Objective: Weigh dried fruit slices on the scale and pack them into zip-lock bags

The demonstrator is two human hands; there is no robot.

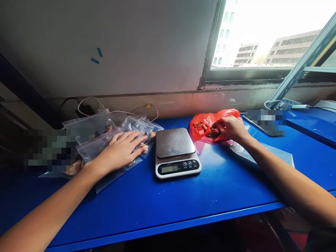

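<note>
My left hand (126,147) lies flat with fingers spread on a pile of clear zip-lock bags (88,148). Brownish dried pieces (73,168) show inside some of these bags. At the right, my right hand (234,128) has its fingers curled at the opening of a red plastic bag (215,115). Dark reddish-brown dried pieces (201,127) lie inside that bag. The right fingertips are down among them, so what they pinch is hidden. Between my hands stands a digital kitchen scale (175,142), its steel plate bare and its display reading 0.0.
A flat clear plastic bag (275,154) lies under my right forearm. Behind it rests a phone-like flat device (265,122). White cables (154,109) run along the wall, and a metal frame (291,77) leans before the window. The blue table's (168,218) front edge is near me.
</note>
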